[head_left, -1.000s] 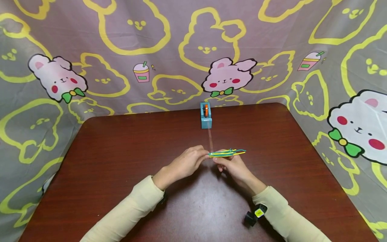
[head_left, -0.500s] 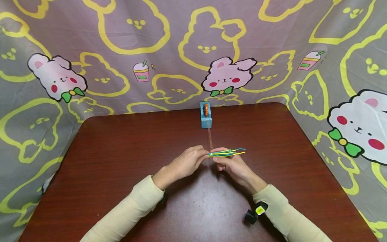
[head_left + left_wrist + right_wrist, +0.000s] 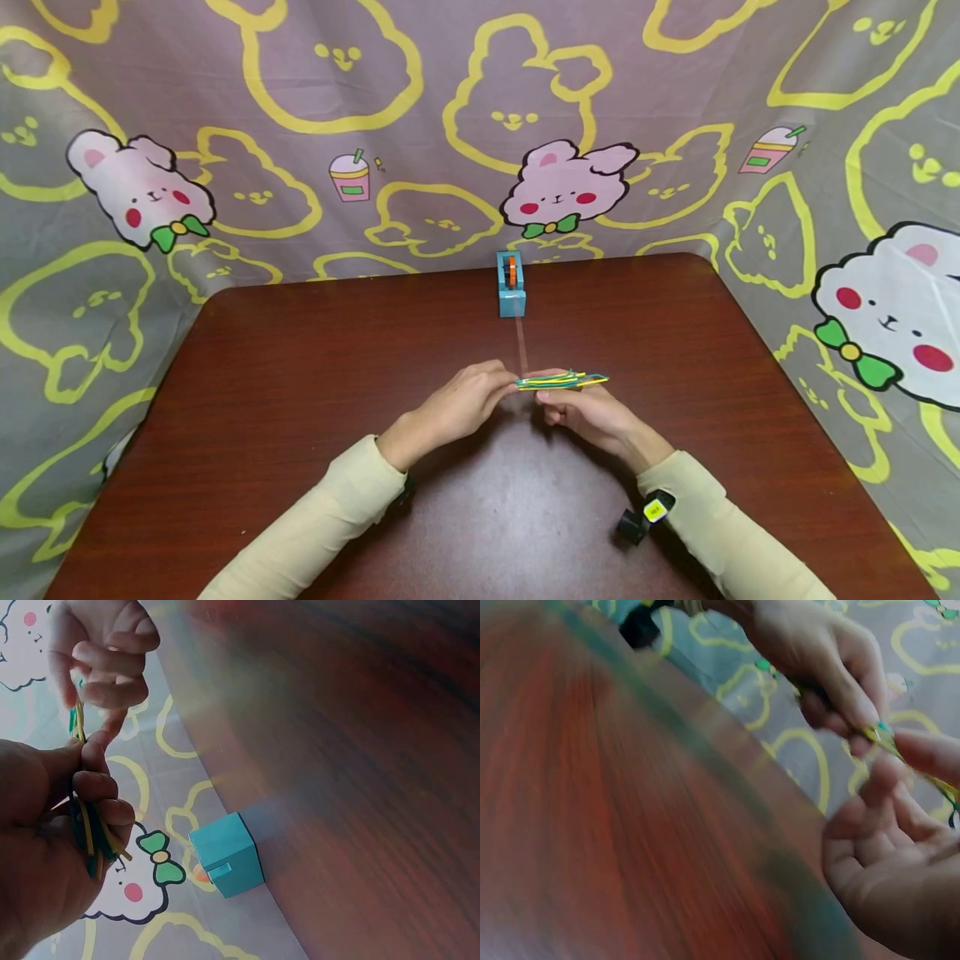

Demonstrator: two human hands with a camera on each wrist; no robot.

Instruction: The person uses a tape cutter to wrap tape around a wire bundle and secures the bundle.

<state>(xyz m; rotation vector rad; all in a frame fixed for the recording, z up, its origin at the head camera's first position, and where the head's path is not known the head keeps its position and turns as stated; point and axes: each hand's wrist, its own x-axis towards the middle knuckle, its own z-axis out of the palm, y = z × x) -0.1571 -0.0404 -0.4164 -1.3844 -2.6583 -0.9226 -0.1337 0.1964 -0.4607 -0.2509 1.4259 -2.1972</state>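
In the head view, a bundle of thin green and yellow wires (image 3: 555,382) lies level between the two hands above the table. My left hand (image 3: 468,400) pinches its left end, and loose wire ends (image 3: 94,847) stick out across the palm in the left wrist view. My right hand (image 3: 592,417) has the bundle between thumb and index finger, its other fingers curled; the thumb (image 3: 885,778) is blurred in the right wrist view. A strip of clear tape (image 3: 521,342) runs from the blue tape dispenser (image 3: 512,302) to the bundle near the left fingertips.
The dispenser, with an orange roll core (image 3: 513,271), stands at the far edge of the brown table (image 3: 337,333). A patterned cloth (image 3: 420,150) hangs behind and at both sides. A black wrist camera (image 3: 645,517) sits on the right sleeve.
My right hand has shifted slightly right along the bundle, its thumb farther from the left fingertips. The wire ends at the right have dipped a little. The left hand and dispenser have stayed put.
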